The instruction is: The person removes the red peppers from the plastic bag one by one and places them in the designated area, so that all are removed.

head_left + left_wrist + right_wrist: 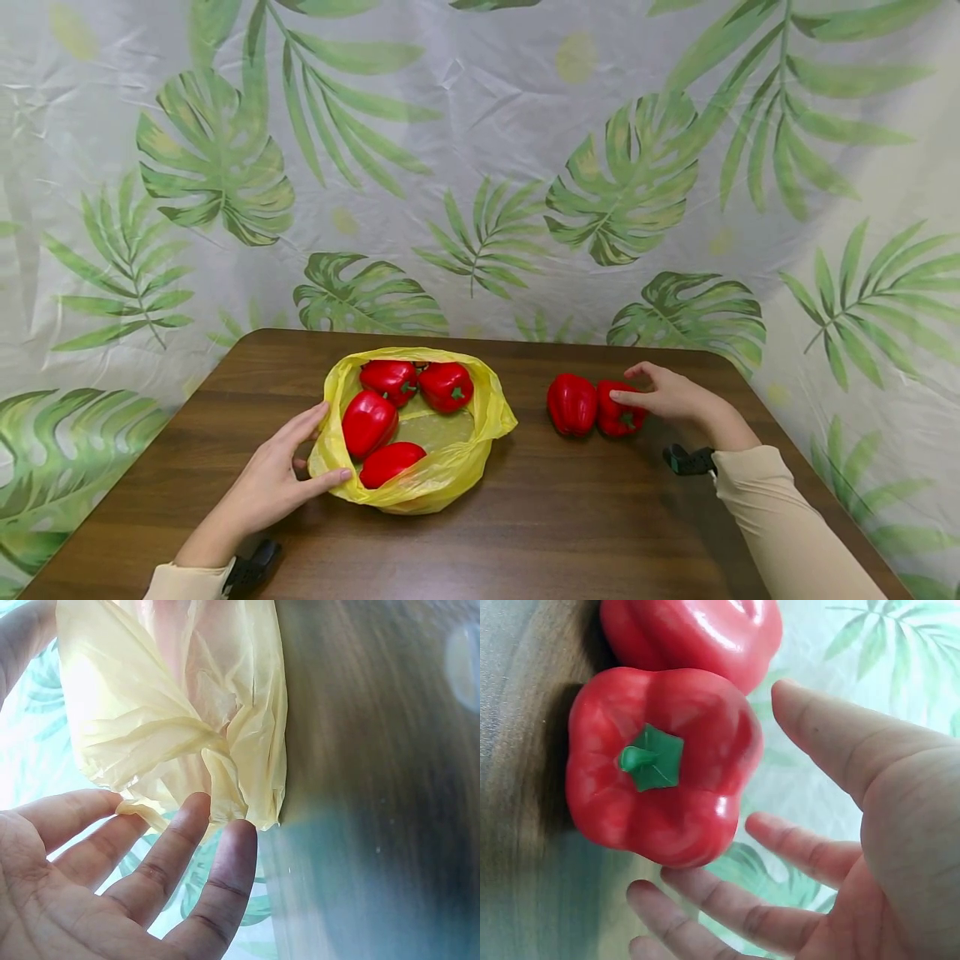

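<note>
A yellow plastic bag [491, 408] stands with its mouth spread wide, several red bell peppers [370, 423] inside. My left hand [273, 471] rests on the bag's left side, thumb and fingers apart along the rim; in the left wrist view its extended fingers [236, 862] touch the thin yellow plastic [172, 742]. To the right, two more red bell peppers lie side by side, touching. Over the outer pepper [619, 421] is my right hand [675, 396], fingers spread. The right wrist view shows that pepper's green stem [656, 757], with the thumb apart from it and fingertips beside it.
Everything stands on a dark brown wooden table [525, 533]. The inner loose pepper [572, 405] lies between the bag and my right hand. A leaf-patterned cloth [480, 150] hangs behind the table's back edge.
</note>
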{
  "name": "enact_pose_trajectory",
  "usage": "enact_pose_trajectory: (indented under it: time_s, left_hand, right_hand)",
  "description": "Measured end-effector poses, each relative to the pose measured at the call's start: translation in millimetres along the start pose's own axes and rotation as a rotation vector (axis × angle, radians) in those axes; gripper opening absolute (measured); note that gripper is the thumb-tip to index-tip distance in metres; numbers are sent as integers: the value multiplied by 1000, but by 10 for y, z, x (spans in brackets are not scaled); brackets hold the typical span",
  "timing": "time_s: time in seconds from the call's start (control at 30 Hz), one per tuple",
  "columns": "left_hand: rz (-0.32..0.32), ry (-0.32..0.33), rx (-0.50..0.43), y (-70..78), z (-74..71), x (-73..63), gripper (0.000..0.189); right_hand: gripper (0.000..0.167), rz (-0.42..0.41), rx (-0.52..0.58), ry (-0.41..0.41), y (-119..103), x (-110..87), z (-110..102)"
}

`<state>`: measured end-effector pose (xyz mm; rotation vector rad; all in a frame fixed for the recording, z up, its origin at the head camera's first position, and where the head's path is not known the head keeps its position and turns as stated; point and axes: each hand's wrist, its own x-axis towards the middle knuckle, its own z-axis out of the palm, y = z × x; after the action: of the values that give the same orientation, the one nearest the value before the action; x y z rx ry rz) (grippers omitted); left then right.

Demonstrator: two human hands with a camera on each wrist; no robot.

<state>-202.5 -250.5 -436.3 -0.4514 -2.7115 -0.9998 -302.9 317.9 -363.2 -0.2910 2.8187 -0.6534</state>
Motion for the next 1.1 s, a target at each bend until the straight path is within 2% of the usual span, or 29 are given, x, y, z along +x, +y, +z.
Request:
enact_pose_trajectory:
  time_s: [0.3,0.57,0.87,1.1]
  left_hand:
    - [-5,-6,-6,0,0,2,100]
    - [0,-8,-8,5,-8,-3,100]
    - [16,-2,-12,-1,-5,-4,99]
    - [16,-2,-16,-4,-1,-2,99]
  right_hand:
    - [75,22,-43,6,-99,7,-70]
    - [75,7,-38,3,-291,79,-160]
    - [71,-43,-6,-19,-660,173,-266]
    - [67,-29,65,-87,-1030,259,-263]
